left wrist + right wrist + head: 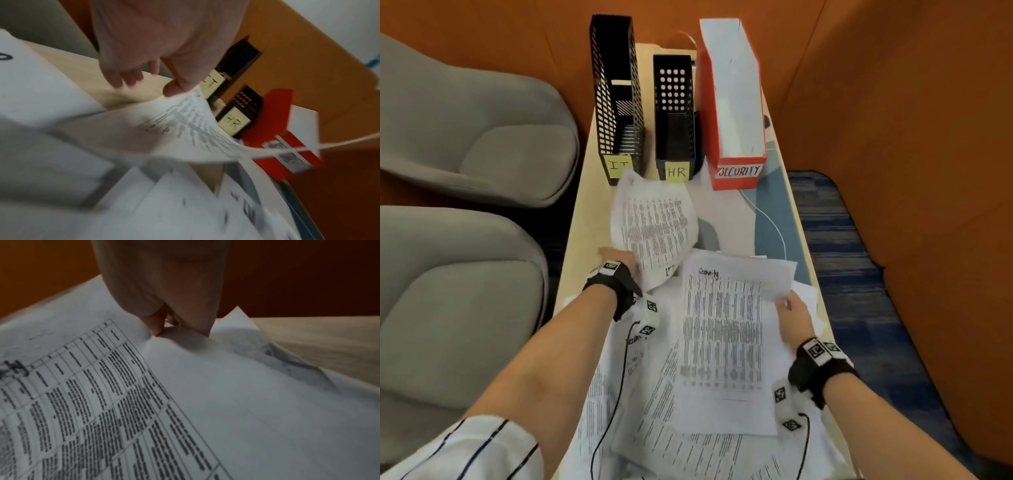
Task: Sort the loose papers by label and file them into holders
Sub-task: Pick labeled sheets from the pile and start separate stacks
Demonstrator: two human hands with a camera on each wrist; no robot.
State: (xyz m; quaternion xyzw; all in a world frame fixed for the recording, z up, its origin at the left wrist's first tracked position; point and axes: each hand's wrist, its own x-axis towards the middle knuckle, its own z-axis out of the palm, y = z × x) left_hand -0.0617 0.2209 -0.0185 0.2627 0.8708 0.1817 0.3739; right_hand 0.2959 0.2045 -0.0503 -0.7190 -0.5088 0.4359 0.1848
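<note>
Papers (681,428) are still lying mostly unsorted in a loose heap at the near end of the table (585,219) — the left hand (619,263) is pinching an IT-marked sheet (654,226) near the far holders (674,113), the right hand (792,315) is gripping a Security-marked sheet (726,339) — filing is seemingly just beginning

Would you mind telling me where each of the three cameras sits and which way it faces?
Head: on the head, looking down the table at three holders; both forearms and hands show.
Left wrist: along the left hand, whose thumb lifts a curled sheet, toward the holders.
Right wrist: along the right hand pinching the Security sheet.
Shared: head and left wrist both show the HR holder.
</note>
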